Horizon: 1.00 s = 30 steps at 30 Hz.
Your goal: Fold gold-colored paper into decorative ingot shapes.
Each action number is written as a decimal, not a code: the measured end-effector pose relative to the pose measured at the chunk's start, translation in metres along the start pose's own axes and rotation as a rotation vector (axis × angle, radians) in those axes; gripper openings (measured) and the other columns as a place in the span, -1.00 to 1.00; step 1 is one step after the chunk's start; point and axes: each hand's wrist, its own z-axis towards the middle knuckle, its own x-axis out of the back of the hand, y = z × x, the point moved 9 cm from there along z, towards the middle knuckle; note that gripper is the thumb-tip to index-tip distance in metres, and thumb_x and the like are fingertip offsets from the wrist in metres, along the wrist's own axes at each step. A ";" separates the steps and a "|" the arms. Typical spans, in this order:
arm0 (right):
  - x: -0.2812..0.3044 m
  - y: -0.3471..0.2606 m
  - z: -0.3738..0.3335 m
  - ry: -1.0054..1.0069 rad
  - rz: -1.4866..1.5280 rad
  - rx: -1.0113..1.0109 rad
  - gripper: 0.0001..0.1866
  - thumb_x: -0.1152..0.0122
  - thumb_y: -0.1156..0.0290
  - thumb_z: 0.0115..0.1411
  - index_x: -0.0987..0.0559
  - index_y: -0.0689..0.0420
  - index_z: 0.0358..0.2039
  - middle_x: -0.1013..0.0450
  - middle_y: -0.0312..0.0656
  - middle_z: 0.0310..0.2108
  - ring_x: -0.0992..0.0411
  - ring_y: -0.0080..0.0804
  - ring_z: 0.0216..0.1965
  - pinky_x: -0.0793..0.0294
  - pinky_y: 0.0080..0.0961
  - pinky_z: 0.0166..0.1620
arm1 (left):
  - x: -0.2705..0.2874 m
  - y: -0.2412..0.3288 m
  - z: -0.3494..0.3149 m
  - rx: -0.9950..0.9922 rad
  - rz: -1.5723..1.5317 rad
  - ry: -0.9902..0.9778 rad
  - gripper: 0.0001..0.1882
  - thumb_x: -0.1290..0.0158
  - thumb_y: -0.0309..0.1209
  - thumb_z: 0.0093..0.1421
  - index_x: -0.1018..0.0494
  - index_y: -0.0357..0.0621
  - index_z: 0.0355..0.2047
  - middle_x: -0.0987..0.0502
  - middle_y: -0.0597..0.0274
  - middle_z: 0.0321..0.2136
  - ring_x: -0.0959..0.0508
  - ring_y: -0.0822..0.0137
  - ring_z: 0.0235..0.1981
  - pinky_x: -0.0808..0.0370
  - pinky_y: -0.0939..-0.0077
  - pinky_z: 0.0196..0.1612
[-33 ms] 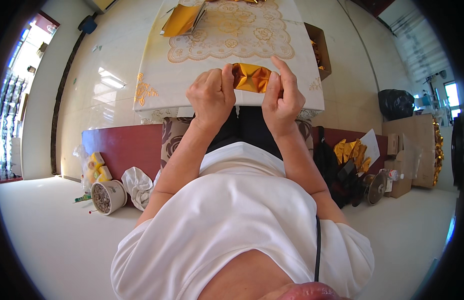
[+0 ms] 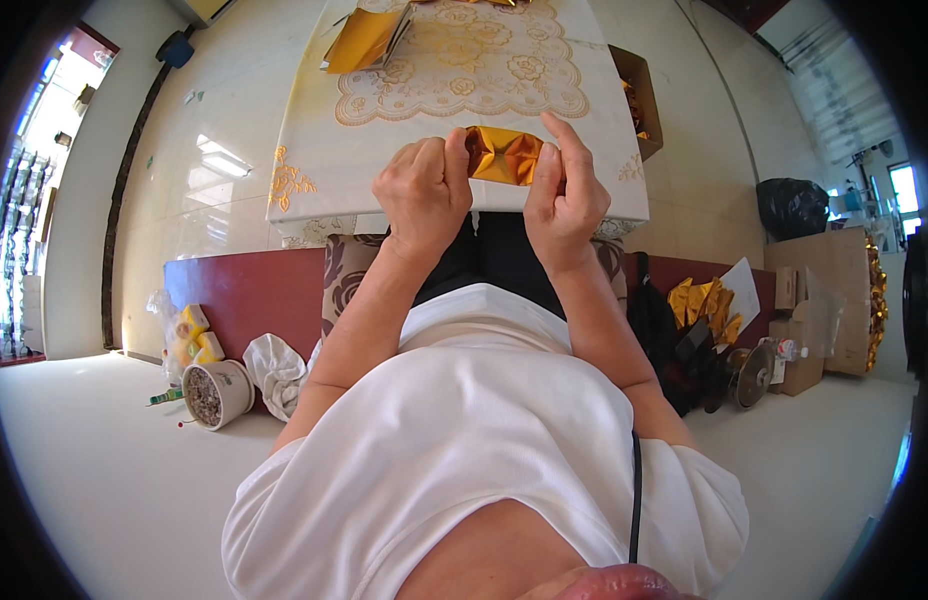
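Gold foil (image 2: 505, 157), folded, between both hands (image 2: 422, 185)

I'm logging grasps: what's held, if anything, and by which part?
A folded gold foil piece: left end in left grip, right end in right grip.

Toward twelve, a table (image 2: 339, 190) dressed in white with golden floral patterning. At ten, glossy pale floor tiles (image 2: 214, 110) lit by bright streaks; beyond, a pale wall (image 2: 122, 105) and glaring window (image 2: 56, 85). Dark red bench-like surface (image 2: 244, 290) at nine, similar near three. Plain white surface (image 2: 104, 450) at eight.
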 end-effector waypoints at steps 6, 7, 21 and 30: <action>-0.005 -0.001 -0.002 -0.052 -0.061 0.064 -0.68 -0.09 0.55 0.43 -0.54 0.26 0.16 -0.66 -0.16 -0.22 -0.57 -0.50 -0.45 -0.53 -0.57 -0.37 | 0.001 0.004 0.001 -0.045 0.014 -0.001 -0.56 -0.15 -0.40 0.35 -0.29 -0.12 -0.67 -0.35 0.13 -0.72 -0.38 0.06 -0.70 -0.27 0.20 -0.62; -0.003 0.007 -0.004 -0.052 -0.014 -0.059 -0.67 -0.10 0.55 0.42 -0.54 0.29 0.16 -0.65 -0.11 -0.27 -0.56 -0.48 -0.49 -0.53 -0.54 -0.39 | 0.001 0.003 0.001 -0.038 0.025 -0.003 -0.56 -0.15 -0.40 0.35 -0.29 -0.13 -0.67 -0.35 0.13 -0.72 -0.38 0.07 -0.70 -0.27 0.21 -0.62; -0.014 0.022 -0.014 -0.076 0.036 -0.181 -0.62 -0.13 0.51 0.40 -0.51 0.33 0.19 -0.61 -0.06 -0.36 -0.53 -0.44 -0.56 -0.52 -0.52 -0.44 | -0.009 -0.013 -0.002 0.151 -0.151 -0.093 -0.49 -0.17 -0.29 0.37 -0.32 -0.20 -0.70 -0.35 0.06 -0.75 -0.34 0.05 -0.74 -0.27 0.26 -0.64; -0.015 0.015 -0.013 -0.054 -0.011 -0.077 -0.60 -0.12 0.58 0.34 -0.52 0.33 0.18 -0.64 -0.01 -0.34 -0.58 -0.34 -0.56 -0.54 -0.48 -0.46 | -0.020 -0.014 -0.002 0.203 -0.119 -0.163 -0.47 -0.15 -0.23 0.39 -0.34 -0.22 -0.70 -0.36 -0.03 -0.74 -0.34 -0.03 -0.74 -0.25 0.21 -0.64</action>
